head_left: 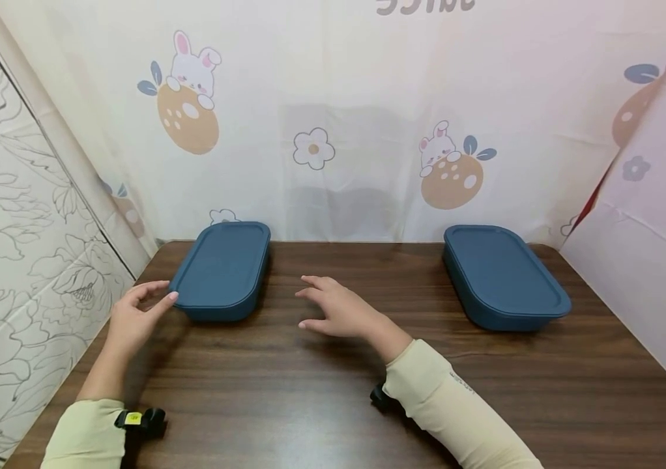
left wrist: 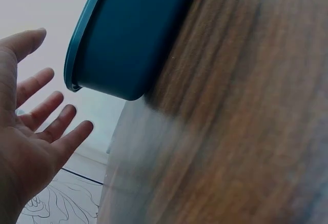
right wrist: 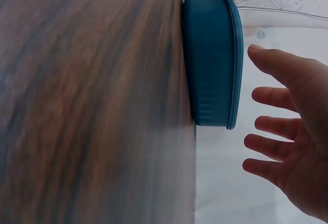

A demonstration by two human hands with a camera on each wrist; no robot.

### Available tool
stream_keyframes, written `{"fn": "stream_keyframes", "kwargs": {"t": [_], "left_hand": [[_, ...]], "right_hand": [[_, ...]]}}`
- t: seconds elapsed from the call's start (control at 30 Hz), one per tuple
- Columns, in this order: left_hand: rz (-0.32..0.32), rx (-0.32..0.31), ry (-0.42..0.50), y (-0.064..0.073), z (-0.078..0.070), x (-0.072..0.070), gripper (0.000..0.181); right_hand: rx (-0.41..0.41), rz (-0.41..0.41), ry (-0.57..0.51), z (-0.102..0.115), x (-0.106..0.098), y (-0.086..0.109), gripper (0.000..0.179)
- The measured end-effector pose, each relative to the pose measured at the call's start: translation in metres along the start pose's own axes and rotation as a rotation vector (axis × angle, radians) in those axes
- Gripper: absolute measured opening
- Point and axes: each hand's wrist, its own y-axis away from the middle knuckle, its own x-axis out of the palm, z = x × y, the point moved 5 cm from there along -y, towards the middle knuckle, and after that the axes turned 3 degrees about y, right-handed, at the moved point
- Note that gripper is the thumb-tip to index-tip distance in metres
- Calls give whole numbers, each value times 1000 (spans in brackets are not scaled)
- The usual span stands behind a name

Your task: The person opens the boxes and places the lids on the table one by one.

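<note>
A blue lidded box (head_left: 221, 267) lies on the left part of the table, its lid on. Beside its left front corner is my left hand (head_left: 133, 316), thumb and fingers spread; in the left wrist view a gap shows between that hand (left wrist: 36, 126) and the box (left wrist: 133, 34). To the right of the same box, over the table, my right hand (head_left: 341, 309) reaches leftward with its fingers apart and holds nothing. The right wrist view shows the box (right wrist: 212, 60) beyond the fingertips of this hand (right wrist: 297, 131). What the box contains is hidden.
A second blue lidded box (head_left: 506, 273) stands on the right of the dark wooden table (head_left: 286, 391). A printed curtain (head_left: 356, 78) hangs along the back edge, with a flower-patterned panel (head_left: 22, 228) at the left. Black wrist cameras sit on both sleeves.
</note>
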Motion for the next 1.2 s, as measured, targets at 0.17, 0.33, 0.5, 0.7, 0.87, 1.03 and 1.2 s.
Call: {"fn": "stream_keyframes", "kwargs": {"t": [0.17,0.33,0.5,0.7,0.87,1.03,1.2], "left_hand": [[88,-89,0,-3,6,-1,56],[139,-97,124,-8,9,1,57],[177,-121,347,-13,12,3,48],[214,-227,569,-20,18,3,29],[238,-306,573,-26,20,-1,39],[288,-330,543,-31,20,-2,53],[326,-370,532,-36,27,0,55]], "right_hand": [[26,20,-14,4,3,-6,55],[55,25,-50,7,6,-15,58],[112,16,-121,6,12,-26,60],[222,-42,-255,4,18,-40,62],[325,-94,-407,1,27,-52,64],[411,-146,-539,0,37,-64,64],[496,-195,-812,0,50,-75,67]]}}
